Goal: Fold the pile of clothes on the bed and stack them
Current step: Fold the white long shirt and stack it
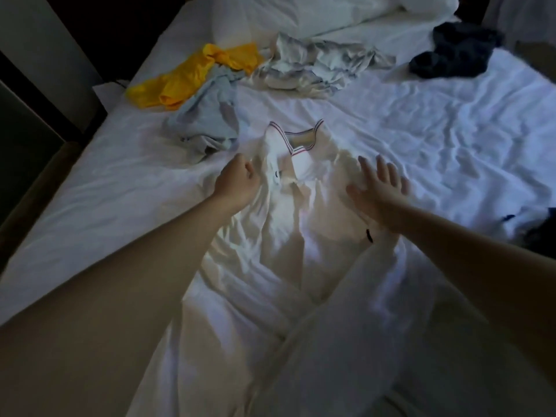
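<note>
Left hand [237, 182], right hand [376, 191] at white polo shirt [270, 236]; collar label [302, 166] illegible.

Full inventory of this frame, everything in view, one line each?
shirt: 1, white with striped collar, spread at centre of the bed
yellow garment: 1, yellow, crumpled, far left
pale garment: 1, light blue-grey, crumpled, beside the yellow garment
streaked garment: 1, white and grey, crumpled, far centre
navy garment: 1, dark blue, crumpled, far right
dark item: 1, dark, right edge, cut off by the frame, cannot tell what it is
pillow: 1, white, top
sheet: 1, white, wrinkled, covers the bed
left hand: 1, grips the shirt near the collar
right hand: 1, fingers spread, over the shirt's right side
</note>
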`<state>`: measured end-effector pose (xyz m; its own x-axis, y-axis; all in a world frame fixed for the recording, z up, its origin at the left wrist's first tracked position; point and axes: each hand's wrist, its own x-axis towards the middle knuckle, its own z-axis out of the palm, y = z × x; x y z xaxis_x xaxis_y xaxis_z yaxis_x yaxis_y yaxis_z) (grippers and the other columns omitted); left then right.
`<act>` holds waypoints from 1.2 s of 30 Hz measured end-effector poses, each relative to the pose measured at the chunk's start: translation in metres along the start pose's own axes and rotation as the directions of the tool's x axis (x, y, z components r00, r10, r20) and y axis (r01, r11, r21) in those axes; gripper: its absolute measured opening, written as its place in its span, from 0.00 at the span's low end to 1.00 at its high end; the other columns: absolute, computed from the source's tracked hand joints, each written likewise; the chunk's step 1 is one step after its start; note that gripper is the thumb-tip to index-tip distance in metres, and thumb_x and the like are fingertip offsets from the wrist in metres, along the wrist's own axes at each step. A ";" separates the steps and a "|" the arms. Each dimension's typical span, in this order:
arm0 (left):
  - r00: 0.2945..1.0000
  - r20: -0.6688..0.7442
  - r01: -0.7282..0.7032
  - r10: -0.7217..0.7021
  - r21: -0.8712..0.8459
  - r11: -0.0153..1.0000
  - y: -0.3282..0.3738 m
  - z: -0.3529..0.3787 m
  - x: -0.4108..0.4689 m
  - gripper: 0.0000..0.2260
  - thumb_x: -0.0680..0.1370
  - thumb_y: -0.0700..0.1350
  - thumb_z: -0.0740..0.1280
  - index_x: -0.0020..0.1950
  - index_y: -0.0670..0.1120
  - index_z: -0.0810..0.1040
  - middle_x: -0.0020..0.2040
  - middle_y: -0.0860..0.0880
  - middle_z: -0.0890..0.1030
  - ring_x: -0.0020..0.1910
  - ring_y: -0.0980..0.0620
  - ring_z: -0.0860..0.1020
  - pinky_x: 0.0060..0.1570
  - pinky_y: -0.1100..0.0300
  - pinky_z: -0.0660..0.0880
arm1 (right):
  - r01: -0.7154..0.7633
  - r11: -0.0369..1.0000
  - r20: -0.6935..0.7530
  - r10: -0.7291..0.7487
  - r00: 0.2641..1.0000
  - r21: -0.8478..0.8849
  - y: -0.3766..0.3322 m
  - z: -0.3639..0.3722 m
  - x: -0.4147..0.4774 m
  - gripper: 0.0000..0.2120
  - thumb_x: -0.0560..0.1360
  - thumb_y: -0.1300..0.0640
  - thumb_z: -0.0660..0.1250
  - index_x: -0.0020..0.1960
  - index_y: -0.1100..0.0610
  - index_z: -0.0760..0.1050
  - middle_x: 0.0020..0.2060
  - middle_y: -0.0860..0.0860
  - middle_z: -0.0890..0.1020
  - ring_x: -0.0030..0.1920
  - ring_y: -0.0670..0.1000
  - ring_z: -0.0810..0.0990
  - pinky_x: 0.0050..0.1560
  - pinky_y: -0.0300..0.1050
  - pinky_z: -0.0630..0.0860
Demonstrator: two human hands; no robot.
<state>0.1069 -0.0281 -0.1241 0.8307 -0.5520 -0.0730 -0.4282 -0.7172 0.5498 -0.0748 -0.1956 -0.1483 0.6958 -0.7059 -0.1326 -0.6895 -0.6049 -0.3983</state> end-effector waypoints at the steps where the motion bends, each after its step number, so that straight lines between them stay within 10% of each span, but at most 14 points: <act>1: 0.999 -0.022 0.029 -0.030 -0.037 0.999 -0.005 0.010 0.006 0.05 0.79 0.45 0.60 0.50 0.44 0.66 0.49 0.42 0.75 0.54 0.40 0.75 0.55 0.50 0.70 | -0.010 0.999 0.043 0.012 0.999 -0.041 0.005 0.009 0.004 0.29 0.79 0.44 0.53 0.76 0.45 0.47 0.77 0.52 0.46 0.77 0.53 0.43 0.74 0.53 0.41; 8: 0.983 -0.036 0.169 -0.181 -0.222 0.960 -0.014 0.028 0.019 0.35 0.67 0.58 0.70 0.72 0.53 0.61 0.66 0.51 0.73 0.64 0.45 0.72 0.66 0.51 0.67 | -0.023 0.999 -0.107 0.025 0.994 0.026 0.003 0.008 0.027 0.20 0.77 0.41 0.56 0.63 0.51 0.69 0.64 0.54 0.71 0.66 0.56 0.66 0.64 0.51 0.61; 13: 0.971 0.186 0.192 -0.149 -0.237 0.952 0.008 0.002 0.012 0.16 0.75 0.34 0.65 0.62 0.36 0.75 0.51 0.40 0.78 0.42 0.50 0.76 0.35 0.65 0.72 | -0.228 0.819 0.193 0.146 0.970 0.526 -0.011 -0.027 0.031 0.19 0.73 0.59 0.68 0.61 0.57 0.66 0.37 0.52 0.70 0.29 0.49 0.71 0.17 0.31 0.66; 18: 0.970 0.194 0.213 -0.143 -0.407 0.888 0.018 -0.033 -0.023 0.17 0.75 0.31 0.64 0.64 0.37 0.73 0.47 0.44 0.78 0.39 0.50 0.76 0.45 0.56 0.74 | -0.351 0.633 0.420 0.045 0.907 0.690 -0.013 -0.065 0.007 0.15 0.71 0.47 0.70 0.46 0.59 0.78 0.42 0.56 0.82 0.39 0.53 0.82 0.40 0.48 0.81; 25: 0.987 0.119 0.150 -0.104 -0.491 0.858 0.044 -0.112 -0.102 0.06 0.76 0.36 0.67 0.42 0.47 0.75 0.40 0.49 0.76 0.37 0.54 0.74 0.32 0.65 0.72 | -0.164 0.688 0.293 -0.074 0.953 0.707 -0.024 -0.122 -0.059 0.08 0.73 0.62 0.67 0.52 0.59 0.76 0.47 0.59 0.80 0.44 0.56 0.80 0.40 0.46 0.79; 30: 0.994 0.107 0.032 0.027 -0.514 0.857 0.054 -0.152 -0.170 0.05 0.76 0.34 0.65 0.50 0.41 0.74 0.40 0.50 0.76 0.39 0.56 0.74 0.50 0.60 0.68 | 0.003 0.684 0.176 -0.191 0.966 0.729 -0.027 -0.159 -0.137 0.15 0.69 0.69 0.66 0.54 0.60 0.76 0.44 0.55 0.81 0.44 0.53 0.81 0.48 0.48 0.78; 36: 0.972 0.146 -0.116 0.184 -0.383 0.916 0.032 -0.164 -0.269 0.12 0.73 0.29 0.69 0.41 0.47 0.78 0.32 0.58 0.78 0.28 0.70 0.75 0.37 0.72 0.71 | 0.007 0.829 0.307 -0.214 0.927 0.559 0.002 -0.159 -0.247 0.17 0.73 0.66 0.68 0.61 0.64 0.75 0.53 0.59 0.81 0.53 0.54 0.80 0.60 0.49 0.75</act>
<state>-0.0719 0.1664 0.0495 0.6770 -0.7304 -0.0910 -0.3525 -0.4302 0.8311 -0.2807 -0.0812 0.0280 0.8546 -0.4120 -0.3161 -0.4549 -0.3004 -0.8383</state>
